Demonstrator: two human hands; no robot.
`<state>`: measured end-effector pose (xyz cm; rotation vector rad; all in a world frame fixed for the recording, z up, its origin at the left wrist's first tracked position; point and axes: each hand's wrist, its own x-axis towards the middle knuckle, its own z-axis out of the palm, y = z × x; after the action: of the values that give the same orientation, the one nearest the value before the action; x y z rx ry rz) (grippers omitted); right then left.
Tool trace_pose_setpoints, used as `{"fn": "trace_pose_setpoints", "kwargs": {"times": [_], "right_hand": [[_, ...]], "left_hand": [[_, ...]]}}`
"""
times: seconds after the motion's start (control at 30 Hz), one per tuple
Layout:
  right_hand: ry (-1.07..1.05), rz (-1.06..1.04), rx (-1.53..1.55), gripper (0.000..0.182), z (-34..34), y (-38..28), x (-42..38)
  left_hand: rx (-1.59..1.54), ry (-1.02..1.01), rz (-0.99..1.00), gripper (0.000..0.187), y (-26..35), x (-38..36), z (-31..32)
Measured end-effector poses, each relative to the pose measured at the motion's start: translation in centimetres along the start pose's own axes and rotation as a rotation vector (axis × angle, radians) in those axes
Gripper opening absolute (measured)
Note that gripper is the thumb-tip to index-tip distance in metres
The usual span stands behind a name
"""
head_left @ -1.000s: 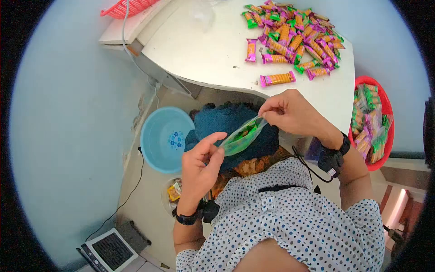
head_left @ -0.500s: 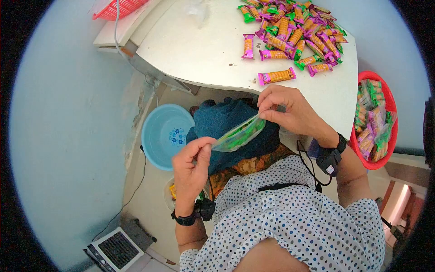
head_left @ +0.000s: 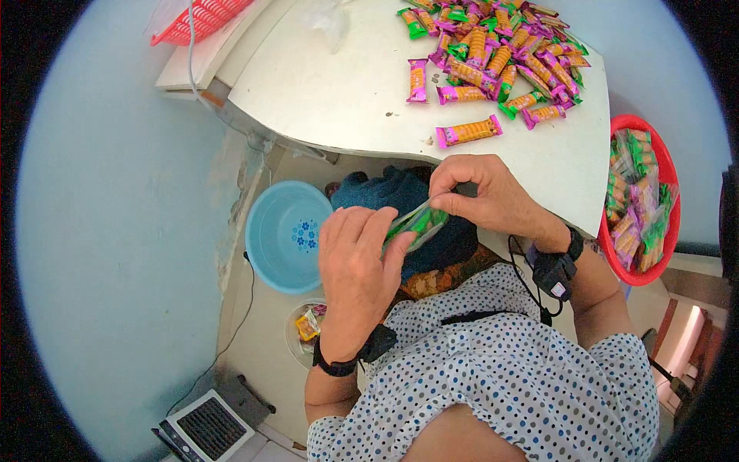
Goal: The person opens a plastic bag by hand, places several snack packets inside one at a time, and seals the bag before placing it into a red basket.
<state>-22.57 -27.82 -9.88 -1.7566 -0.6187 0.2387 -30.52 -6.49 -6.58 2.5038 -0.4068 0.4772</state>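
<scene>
A clear plastic bag [head_left: 419,223] with green packets inside is held over my lap, below the table's front edge. My right hand [head_left: 485,192] pinches the bag's upper right corner between thumb and fingers. Over the bag's left end lies my left hand [head_left: 358,258], its thumb and fingers closed round the plastic. Many small biscuit packs [head_left: 500,58] with purple or green ends are heaped on the white table [head_left: 331,92]. One purple-ended pack [head_left: 469,132] lies apart, nearest the table's front edge.
A red basket [head_left: 672,223] with filled bags stands right of the table. A blue basin [head_left: 269,231] and a clear bowl [head_left: 292,343] with small packets are at the left. Higher up are a red mesh basket [head_left: 202,21] and thin plastic [head_left: 327,21]. A cable [head_left: 245,316] crosses the floor.
My left hand has moved right and up along the bag, from pinching its left corner to closing over its left end. My right hand still holds the other corner.
</scene>
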Motion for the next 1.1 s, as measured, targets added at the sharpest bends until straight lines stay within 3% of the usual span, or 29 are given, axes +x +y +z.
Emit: {"fn": "trace_pose_setpoints", "kwargs": {"times": [0.27, 0.3, 0.4, 1.1], "right_hand": [[-0.034, 0.049, -0.004, 0.01, -0.2, -0.6, 0.1], [-0.047, 0.083, 0.005, 0.01, -0.2, -0.8, 0.1], [-0.066, -0.11, -0.014, 0.011, 0.1, -0.3, 0.4], [-0.125, -0.036, 0.132, 0.008, 1.1, -0.6, 0.6]], "left_hand": [[-0.027, 0.007, -0.022, 0.011, -0.2, 0.0, 0.4], [-0.023, 0.014, -0.012, 0.011, -0.3, 0.0, 0.4], [-0.018, 0.016, 0.004, 0.009, -0.4, 0.0, 0.6], [-0.073, -0.057, 0.046, 0.003, -0.8, -0.3, 0.0]]}}
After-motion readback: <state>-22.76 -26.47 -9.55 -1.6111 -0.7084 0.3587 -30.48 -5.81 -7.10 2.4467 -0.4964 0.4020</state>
